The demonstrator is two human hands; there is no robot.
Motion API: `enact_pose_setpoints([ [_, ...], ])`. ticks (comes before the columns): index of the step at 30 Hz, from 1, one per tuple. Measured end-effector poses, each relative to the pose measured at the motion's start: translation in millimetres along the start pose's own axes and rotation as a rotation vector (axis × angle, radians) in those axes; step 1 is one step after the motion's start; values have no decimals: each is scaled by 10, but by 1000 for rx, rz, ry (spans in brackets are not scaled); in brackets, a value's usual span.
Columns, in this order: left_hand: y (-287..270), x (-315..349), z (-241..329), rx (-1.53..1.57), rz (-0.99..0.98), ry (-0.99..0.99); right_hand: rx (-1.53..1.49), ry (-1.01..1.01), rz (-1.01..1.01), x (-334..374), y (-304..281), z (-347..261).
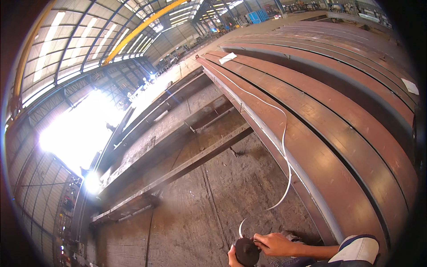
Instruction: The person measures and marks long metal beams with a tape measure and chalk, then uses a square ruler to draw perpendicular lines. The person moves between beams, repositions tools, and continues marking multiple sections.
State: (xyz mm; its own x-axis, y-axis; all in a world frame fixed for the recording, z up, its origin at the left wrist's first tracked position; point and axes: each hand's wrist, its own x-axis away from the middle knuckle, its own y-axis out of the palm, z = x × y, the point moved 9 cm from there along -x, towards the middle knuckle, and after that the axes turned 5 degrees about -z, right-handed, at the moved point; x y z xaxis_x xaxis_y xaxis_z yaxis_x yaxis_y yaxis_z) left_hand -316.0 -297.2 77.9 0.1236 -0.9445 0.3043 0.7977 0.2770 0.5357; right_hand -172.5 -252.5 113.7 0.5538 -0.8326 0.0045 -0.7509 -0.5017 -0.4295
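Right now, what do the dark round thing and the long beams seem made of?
Dark round thing: plastic or rubber, perhaps; matte, nearly black, detail too small. Long beams: probably steel, primed or rusted, from their dully shining brownish faces.

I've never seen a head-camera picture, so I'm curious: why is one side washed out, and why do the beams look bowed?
In the head view, glare from the bright opening swamps detail at left; the fisheye lens likely bows the brown beams, and the rim falls to black; also in the head view, the round dark object in the left hand shows little surface detail.
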Motion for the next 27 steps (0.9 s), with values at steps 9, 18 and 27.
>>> enact_pose_setpoints([
  [9, 369, -1329, -313, 4, -13, -58, -89, -114, 140, -691, -911, -96],
  [18, 904, -1511, 352, 115, 26, -121, 89, -24, 27, -1265, -1066, 283],
  [27, 951, -2687, 302, 227, -130, -172, 198, -47, 361, -2300, -1414, 252],
])
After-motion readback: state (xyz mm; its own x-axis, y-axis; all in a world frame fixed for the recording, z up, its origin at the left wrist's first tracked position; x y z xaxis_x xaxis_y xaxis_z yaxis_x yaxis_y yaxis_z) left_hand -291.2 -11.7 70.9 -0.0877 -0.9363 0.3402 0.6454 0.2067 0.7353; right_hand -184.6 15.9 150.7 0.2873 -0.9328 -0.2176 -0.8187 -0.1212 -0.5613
